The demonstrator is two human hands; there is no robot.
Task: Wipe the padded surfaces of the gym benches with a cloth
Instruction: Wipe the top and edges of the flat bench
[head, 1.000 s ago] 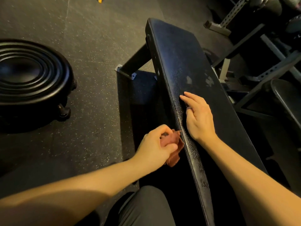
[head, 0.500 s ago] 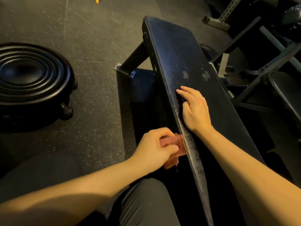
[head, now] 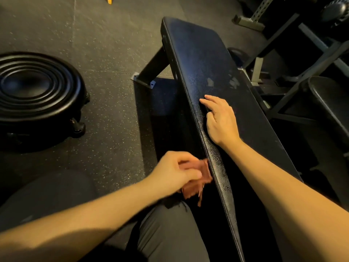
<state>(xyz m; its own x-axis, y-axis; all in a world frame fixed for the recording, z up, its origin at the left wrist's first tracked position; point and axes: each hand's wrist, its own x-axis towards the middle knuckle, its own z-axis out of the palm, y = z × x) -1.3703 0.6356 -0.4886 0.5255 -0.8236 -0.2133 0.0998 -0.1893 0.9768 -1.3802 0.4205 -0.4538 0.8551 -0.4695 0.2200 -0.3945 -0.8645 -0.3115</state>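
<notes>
Rust-red cloth [head: 200,176], clutched in the left grip [head: 174,172], touches the pad [head: 198,53] at three o'clock; right grip [head: 221,122] rests flat, released.

The cloth [head: 203,175] was reddish-brown. The bench pad [head: 205,53] was black, pebble-grained, with two pale patches. The floor [head: 105,53] was dark grey, flecked white. The round object [head: 37,87] at left was black, ringed.
</notes>
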